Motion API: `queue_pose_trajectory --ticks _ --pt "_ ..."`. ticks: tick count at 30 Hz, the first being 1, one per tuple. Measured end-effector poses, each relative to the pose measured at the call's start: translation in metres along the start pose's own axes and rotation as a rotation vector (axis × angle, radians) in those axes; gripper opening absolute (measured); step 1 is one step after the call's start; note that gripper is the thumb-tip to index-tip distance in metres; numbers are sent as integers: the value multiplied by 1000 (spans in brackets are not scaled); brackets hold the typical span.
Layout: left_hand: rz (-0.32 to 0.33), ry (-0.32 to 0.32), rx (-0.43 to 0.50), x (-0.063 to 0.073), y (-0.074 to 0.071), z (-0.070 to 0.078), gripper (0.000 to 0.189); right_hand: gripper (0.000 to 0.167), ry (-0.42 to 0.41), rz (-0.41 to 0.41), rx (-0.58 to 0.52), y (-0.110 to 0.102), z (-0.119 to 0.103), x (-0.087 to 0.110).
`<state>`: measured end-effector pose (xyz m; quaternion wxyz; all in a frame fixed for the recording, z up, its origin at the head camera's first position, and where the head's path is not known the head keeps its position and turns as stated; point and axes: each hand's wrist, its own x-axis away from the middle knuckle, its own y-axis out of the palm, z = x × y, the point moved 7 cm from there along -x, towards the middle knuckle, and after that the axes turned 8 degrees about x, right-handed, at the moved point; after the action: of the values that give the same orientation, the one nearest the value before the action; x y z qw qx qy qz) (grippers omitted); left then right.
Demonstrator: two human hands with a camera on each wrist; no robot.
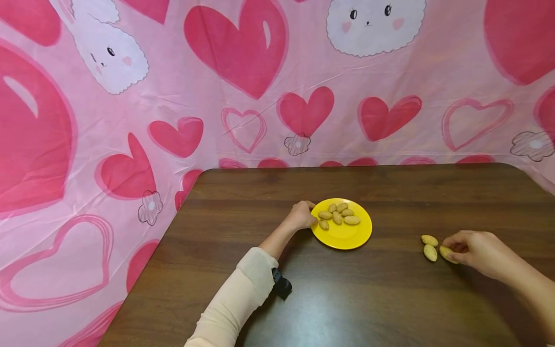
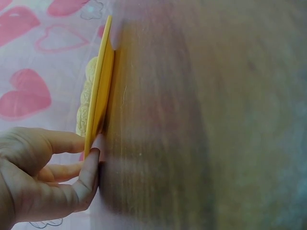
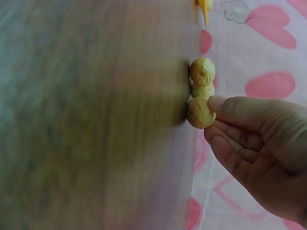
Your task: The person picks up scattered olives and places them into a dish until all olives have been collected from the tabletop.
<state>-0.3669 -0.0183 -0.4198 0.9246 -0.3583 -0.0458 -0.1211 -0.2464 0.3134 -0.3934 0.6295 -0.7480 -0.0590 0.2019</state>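
Note:
A round yellow plate (image 1: 347,236) sits on the table, several wrinkled, oval, yellowish-tan nut-like pieces (image 1: 351,220) gathered on its far half. My left hand (image 1: 301,216) pinches the plate's left rim; in the left wrist view, fingers show on both faces of the rim (image 2: 99,91). Off to the right, my right hand (image 1: 483,253) pinches one more nut-like piece (image 1: 447,254) between thumb and fingertips. That piece (image 3: 200,113) is low at the tabletop in the right wrist view. Two matching pieces, one farther back (image 1: 429,240) and one nearer (image 1: 430,253), lie just left of it.
The dark wooden table (image 1: 347,299) has its far edge against a pink cloth backdrop (image 1: 251,111) printed with hearts. A black strap device (image 1: 282,284) is worn at my left wrist, beside the cream sleeve (image 1: 243,289).

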Motion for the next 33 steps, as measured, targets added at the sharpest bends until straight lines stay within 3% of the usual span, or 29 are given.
queue_pose_trajectory --ticks 17,27,33 --pt "-13 -16 17 0 1 -1 49 17 56 -106 -23 8 4 -3" --pt "-6 -11 15 0 1 0 49 19 36 -66 -18 4 -1 -3" --pt "-8 -16 25 1 1 -1 49 21 26 7 -14 0 -3 -3"
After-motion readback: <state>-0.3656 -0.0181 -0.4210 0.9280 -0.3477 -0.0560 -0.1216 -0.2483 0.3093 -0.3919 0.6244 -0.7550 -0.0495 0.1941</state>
